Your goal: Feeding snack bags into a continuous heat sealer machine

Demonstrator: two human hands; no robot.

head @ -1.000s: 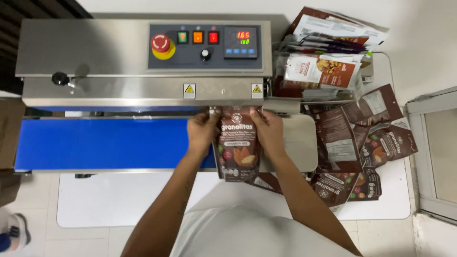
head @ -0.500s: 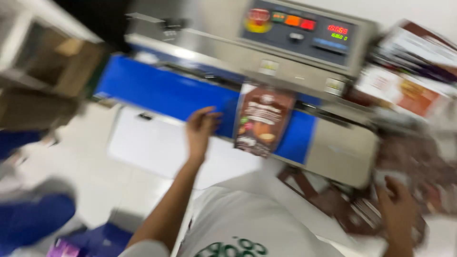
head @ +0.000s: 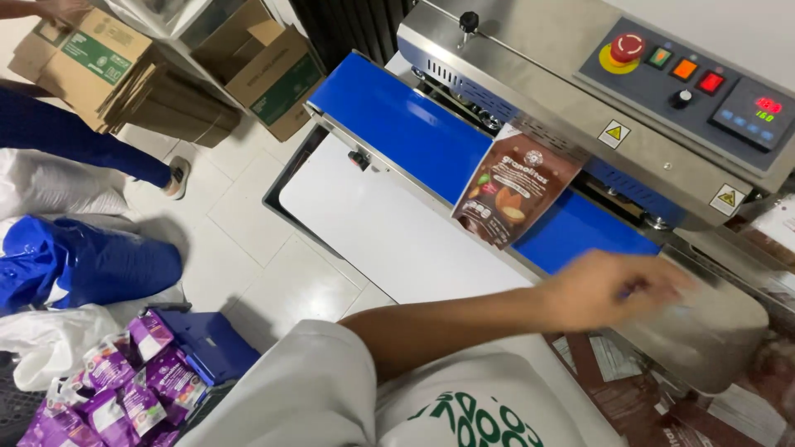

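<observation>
We see our left hand stretched across the body toward the right, hovering above the grey metal plate at the end of the sealing machine. It is blurred; the fingers look loosely spread and hold nothing. Our right hand is out of view, so we cannot tell how it stands.

Just left of and above the hand, a brown snack pouch lies tilted on the blue belt, its top edge tucked under the steel housing of the machine, near a yellow warning sticker. The hand and the pouch are apart.

On the sloping control panel we see a red stop button on a yellow base, three small square buttons, a black knob and a lit display. Below the plate, at the lower right, more brown pouches lie in a loose heap.

The machine stands on a white table. To the left, on the tiled floor, we see stacked cardboard boxes, another person's blue trouser leg, a blue plastic bag, and purple pouches in a bin at the lower left corner.
</observation>
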